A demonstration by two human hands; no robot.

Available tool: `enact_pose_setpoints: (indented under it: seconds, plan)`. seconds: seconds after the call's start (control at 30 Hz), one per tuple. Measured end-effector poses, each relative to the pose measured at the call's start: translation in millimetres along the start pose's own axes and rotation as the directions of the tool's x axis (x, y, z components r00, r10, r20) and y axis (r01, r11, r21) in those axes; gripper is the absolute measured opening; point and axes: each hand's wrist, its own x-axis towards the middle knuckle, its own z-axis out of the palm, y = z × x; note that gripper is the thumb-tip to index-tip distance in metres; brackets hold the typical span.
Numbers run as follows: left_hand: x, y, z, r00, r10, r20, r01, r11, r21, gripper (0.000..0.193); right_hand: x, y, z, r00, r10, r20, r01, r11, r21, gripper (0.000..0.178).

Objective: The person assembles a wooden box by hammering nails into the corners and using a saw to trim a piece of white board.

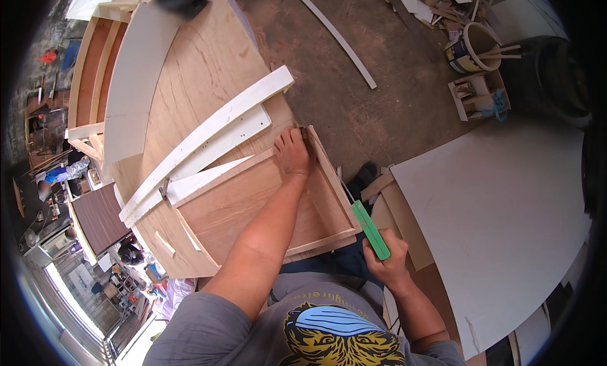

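Observation:
A shallow wooden tray-like frame [237, 224] with raised edge strips lies on the plywood table in front of me. My left hand [293, 154] grips its far right corner, fingers curled over the far edge strip. In my right hand [389, 257] is a green-handled hand saw [372, 230], closed in my fingers beside the frame's near right corner. Its thin blade, seen nearly edge-on, runs away from me along the frame's right side. Whether the blade touches the wood I cannot tell.
Long white strips [212, 138] lie across the plywood table [196, 69], beyond the frame. A large pale board [499, 220] stands to my right. On the floor are a bucket [471, 50], a scrap box [478, 95], a loose white strip [335, 37] and wood offcuts [436, 12].

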Motion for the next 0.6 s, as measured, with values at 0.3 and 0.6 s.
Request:
enact_pose_setpoints:
  seconds: [0.3,0.6]
  plan:
    - [-1.0,-2.3,3.8,1.000,-0.003,0.002,0.003,1.000,0.014,0.017,2.2,-7.4,0.6,1.000,0.011,0.014,-0.011,1.000,-0.007,0.017]
    - [-4.1,-6.1,10.9,1.000,-0.015,0.010,0.015,0.998,0.068,0.019,8.0,-12.8,10.8,0.999,0.024,0.034,-0.023,0.999,-0.028,0.018]
